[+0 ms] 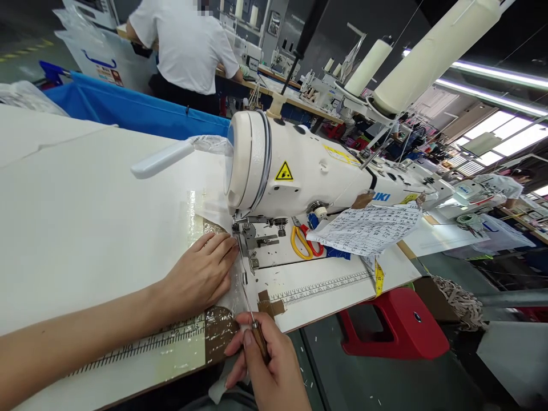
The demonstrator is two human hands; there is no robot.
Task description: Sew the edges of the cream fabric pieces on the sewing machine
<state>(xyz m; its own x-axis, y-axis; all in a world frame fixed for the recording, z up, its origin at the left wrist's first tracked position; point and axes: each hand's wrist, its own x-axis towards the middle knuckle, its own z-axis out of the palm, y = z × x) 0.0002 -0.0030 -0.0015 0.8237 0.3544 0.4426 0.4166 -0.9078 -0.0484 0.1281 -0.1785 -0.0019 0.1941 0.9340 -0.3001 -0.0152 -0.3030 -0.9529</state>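
Note:
My left hand (209, 268) lies palm down on thin, whitish see-through material (234, 294), its fingers stretched toward the needle area of a white sewing machine (295, 160). My right hand (274, 365), nearer the table's front edge, grips an awl by its wooden handle (259, 340). The awl's thin metal shaft points up and away, along the material. At the front edge, a strip of pale material (218, 389) hangs under my right fingers. Whether those fingers also pinch it, I cannot tell. My left hand hides part of the material.
Scissors with yellow and red handles (303, 242) lie beside the machine bed, near a written-on paper sheet (368, 225). A yellow tape measure (379, 278) hangs over the edge. A red stool (398, 325) stands right. Behind the blue bin (141, 108) sits a person in white (184, 45).

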